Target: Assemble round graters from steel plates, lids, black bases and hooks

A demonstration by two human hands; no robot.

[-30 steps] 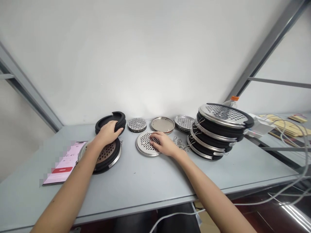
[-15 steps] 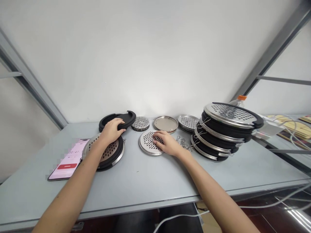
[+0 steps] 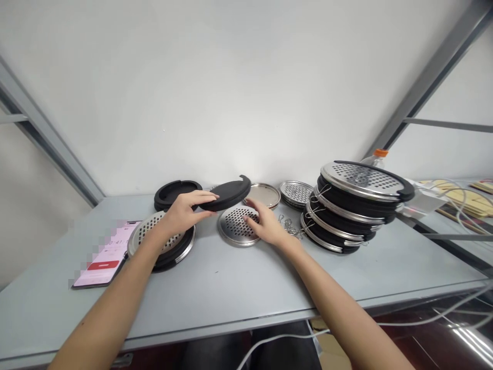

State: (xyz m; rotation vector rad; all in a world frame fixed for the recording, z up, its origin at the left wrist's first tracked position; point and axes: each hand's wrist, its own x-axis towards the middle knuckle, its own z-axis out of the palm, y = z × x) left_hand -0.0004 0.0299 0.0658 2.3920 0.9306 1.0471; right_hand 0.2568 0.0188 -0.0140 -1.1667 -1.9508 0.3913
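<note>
My left hand (image 3: 188, 209) pinches the edge of a black round part (image 3: 227, 195) with a raised hooked rim, held tilted in the air. Below it and to the right, a perforated metal disc (image 3: 234, 226) lies flat on the grey table (image 3: 231, 288). My right hand (image 3: 265, 223) is over the disc's right side with thumb and fingers apart, holding nothing. Under my left forearm sits a perforated metal disc in a black ring (image 3: 181, 252). Another black round part (image 3: 173, 192) rests behind it.
A tall stack of black and metal discs (image 3: 354, 205) stands at the right, with small wire clips (image 3: 290, 226) beside it. Metal discs (image 3: 296, 192) line the back near the wall. A lit tablet (image 3: 108, 257) lies at the left; an orange-capped bottle (image 3: 379, 156) is behind the stack.
My left hand has lifted a black part off the back left pile and carried it right, towards the perforated disc. My right hand's fingers have spread and risen slightly from the disc.
</note>
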